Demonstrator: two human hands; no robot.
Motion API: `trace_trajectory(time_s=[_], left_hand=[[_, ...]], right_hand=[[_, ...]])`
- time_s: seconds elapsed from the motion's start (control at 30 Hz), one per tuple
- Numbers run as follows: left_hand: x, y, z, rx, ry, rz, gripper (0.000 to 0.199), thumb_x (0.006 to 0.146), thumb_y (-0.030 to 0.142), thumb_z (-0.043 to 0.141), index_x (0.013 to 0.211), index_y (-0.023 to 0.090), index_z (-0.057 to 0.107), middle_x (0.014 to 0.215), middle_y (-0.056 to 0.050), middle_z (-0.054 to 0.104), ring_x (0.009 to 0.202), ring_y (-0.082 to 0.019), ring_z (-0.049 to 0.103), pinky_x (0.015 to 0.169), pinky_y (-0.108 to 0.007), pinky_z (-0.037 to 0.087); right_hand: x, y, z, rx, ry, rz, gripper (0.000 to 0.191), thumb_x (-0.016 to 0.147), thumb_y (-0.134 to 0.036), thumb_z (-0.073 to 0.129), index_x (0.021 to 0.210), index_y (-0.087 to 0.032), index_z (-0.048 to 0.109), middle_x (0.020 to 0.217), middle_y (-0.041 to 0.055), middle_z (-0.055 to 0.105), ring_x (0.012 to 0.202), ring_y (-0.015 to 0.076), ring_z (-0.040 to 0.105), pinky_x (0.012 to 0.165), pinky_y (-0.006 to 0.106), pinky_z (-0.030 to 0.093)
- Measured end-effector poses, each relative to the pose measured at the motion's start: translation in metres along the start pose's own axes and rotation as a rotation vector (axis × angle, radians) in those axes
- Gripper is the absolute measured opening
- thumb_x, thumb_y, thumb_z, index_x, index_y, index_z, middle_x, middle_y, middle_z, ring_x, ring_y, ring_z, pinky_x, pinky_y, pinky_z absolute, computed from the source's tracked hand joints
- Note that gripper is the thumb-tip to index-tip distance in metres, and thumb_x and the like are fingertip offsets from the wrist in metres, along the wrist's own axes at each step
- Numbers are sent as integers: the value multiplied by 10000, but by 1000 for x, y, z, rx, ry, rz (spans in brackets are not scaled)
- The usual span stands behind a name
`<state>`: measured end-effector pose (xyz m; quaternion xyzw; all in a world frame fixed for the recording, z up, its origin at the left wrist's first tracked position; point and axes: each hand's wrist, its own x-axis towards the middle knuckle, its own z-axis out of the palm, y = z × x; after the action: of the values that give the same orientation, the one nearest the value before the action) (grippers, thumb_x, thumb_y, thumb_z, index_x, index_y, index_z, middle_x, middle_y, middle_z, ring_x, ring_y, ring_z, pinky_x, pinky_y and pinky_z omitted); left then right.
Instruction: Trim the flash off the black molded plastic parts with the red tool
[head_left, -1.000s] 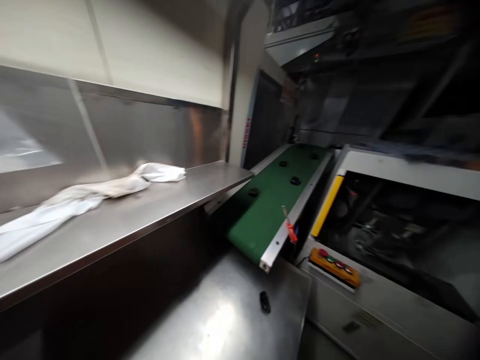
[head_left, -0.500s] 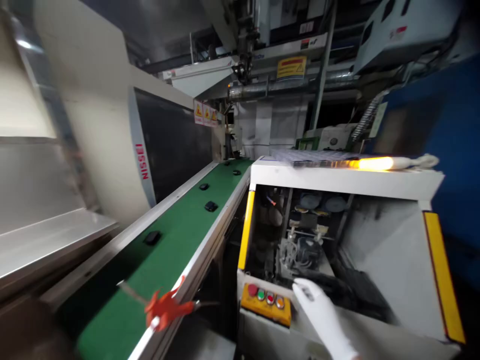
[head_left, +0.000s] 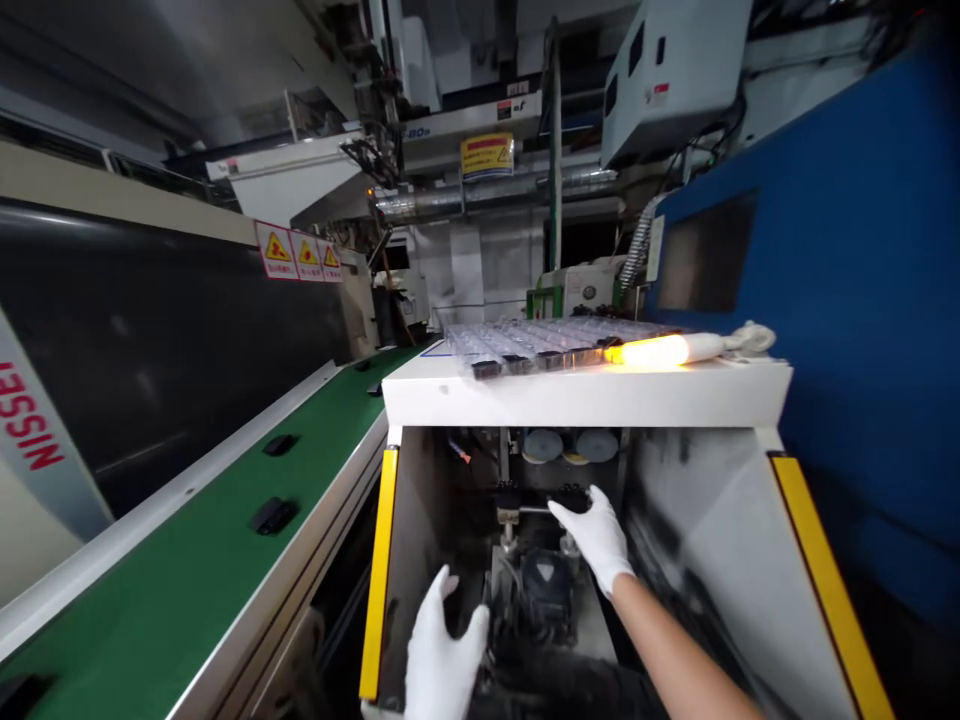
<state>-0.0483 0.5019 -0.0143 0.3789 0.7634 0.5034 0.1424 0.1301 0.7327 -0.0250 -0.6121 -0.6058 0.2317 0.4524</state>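
Note:
My right hand (head_left: 596, 538), in a white glove, reaches into the open-fronted machine (head_left: 585, 398). Its thumb and fingers lie at either end of a small black part (head_left: 571, 496) on the right holder; the contact is partly hidden. Another black part (head_left: 508, 490) sits on the left holder (head_left: 508, 515). Lower and to the left, my gloved left hand (head_left: 444, 650) is raised inside the machine's opening, fingers spread, holding nothing. Two round grey wheels (head_left: 543, 446) hang behind the holders. A dark motor-like block (head_left: 546, 590) stands between my hands.
To the left runs a green conveyor belt (head_left: 187, 560) carrying several black parts (head_left: 274, 515). On the machine's top lie a clear plastic tray (head_left: 540, 340) and a glowing lamp (head_left: 652, 351). Yellow-edged side walls (head_left: 380, 575) flank the opening. A blue machine (head_left: 840, 300) stands right.
The view has turned right toward the machine. My right hand has gone from beside the button panel up to the right holder. My left hand has come into view; the orange-handled tool has left it.

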Motion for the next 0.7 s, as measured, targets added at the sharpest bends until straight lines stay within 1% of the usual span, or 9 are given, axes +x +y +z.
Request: trace_trajectory(time_s=[0.1,0.23,0.33,0.4,0.47,0.53,0.57,0.63,0.7], left_hand=[[51,24,36,3,-53,76,679,772,396,611,1393,165,461,1353,-112,605,1285,-262,541,1115,-378,397],[105,43,78,-87,-87,126,767,749,365,661,1437,141,405,1391,-135,574,1298,-251,530,1110,-341,395],[131,50,105,-67,-108,156,858,709,355,707,1457,110,366,1365,-161,588,1280,-264,543,1089,-342,408],[140,52,122,-19,-79,174,845,701,362,717,1435,96,394,1288,-176,628,1234,-284,572,1056,-367,431],[143,52,135,-8,-2,188,672,748,384,675,1339,118,498,1180,-158,666,1145,-281,613,1009,-383,460],[144,51,146,-49,84,201,401,804,389,610,1136,165,607,1048,-110,681,1010,-248,646,943,-374,491],[145,50,149,-75,112,213,292,820,385,587,1030,186,626,987,-83,677,951,-231,648,913,-367,501],[147,49,154,-102,145,244,177,815,370,583,884,211,618,888,-46,659,881,-217,638,875,-362,509],[151,48,154,-76,166,293,128,791,349,593,809,222,601,834,-34,641,867,-223,623,868,-371,506]], right_hand=[[6,-6,16,0,41,51,958,637,-655,681,1388,-101,464,1271,218,645,1132,342,641,913,411,518],[7,-13,32,-8,162,72,799,663,-584,682,1291,-111,540,1054,176,737,975,324,697,843,408,531],[8,-14,40,-10,248,61,616,713,-540,647,1168,-126,600,935,148,752,888,300,707,815,394,532],[9,-13,44,-10,287,39,513,734,-515,628,1085,-141,624,888,129,751,863,283,705,804,377,534],[10,-12,47,-15,318,13,451,738,-493,622,1032,-151,633,866,113,747,848,272,699,792,364,537],[12,-11,49,-25,347,-14,412,740,-469,617,1007,-156,637,868,106,742,840,264,691,793,360,538],[13,-10,49,-33,360,-30,391,740,-453,617,997,-158,640,874,106,740,847,264,686,805,363,537],[15,-8,50,-52,383,-61,350,735,-415,622,976,-162,649,888,114,734,891,277,671,864,385,523],[17,-7,50,-74,403,-87,308,724,-373,629,952,-167,658,878,119,730,964,303,645,962,428,481]])
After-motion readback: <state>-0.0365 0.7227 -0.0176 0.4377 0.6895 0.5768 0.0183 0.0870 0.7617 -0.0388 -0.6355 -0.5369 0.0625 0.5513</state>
